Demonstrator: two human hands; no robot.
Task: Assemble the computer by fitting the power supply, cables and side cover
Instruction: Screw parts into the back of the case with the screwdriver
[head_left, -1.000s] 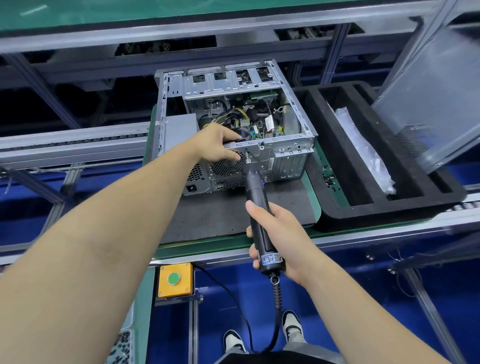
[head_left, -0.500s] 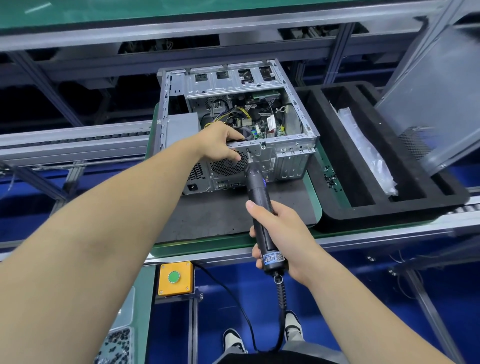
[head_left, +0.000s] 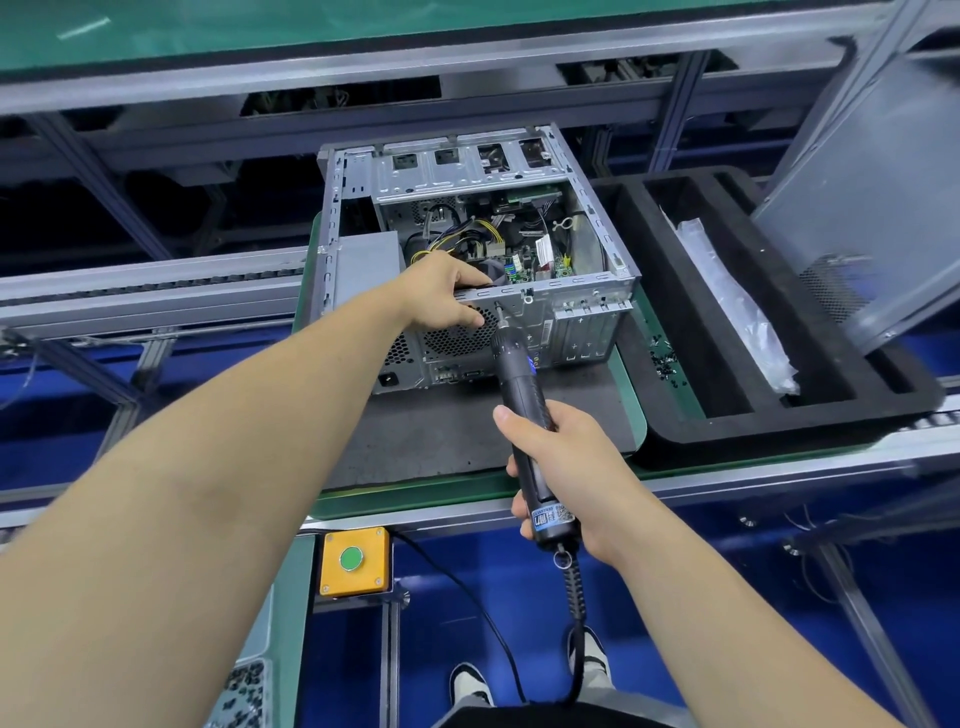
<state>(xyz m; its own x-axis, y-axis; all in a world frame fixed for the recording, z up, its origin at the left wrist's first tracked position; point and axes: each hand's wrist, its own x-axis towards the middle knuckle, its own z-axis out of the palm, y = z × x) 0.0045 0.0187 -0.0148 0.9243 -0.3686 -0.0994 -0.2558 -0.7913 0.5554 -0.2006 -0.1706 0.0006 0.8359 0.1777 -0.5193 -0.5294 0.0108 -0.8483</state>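
An open silver computer case (head_left: 587, 317) lies on its side on a dark mat (head_left: 457, 431), its rear panel facing me. Inside I see the grey power supply (head_left: 366, 265), yellow and black cables (head_left: 480, 234) and the motherboard. My left hand (head_left: 447, 291) grips the top edge of the rear panel, fingers curled inside the case and thumb on the fan grille. My right hand (head_left: 561, 462) holds a black electric screwdriver (head_left: 519, 379), its bit tip against the rear panel just right of my left thumb. A grey side cover (head_left: 878, 208) leans at the far right.
A black foam tray (head_left: 675, 291) with a clear plastic bag (head_left: 727, 306) sits right of the case. Loose black screws (head_left: 662, 361) lie on the green pallet edge. A yellow box with a green button (head_left: 353, 561) hangs below the conveyor rail. Screws fill a bin (head_left: 244, 696) at bottom left.
Both hands stay in place on the case and the screwdriver; the tip remains at the same spot on the rear panel. Only my view shifts slightly.
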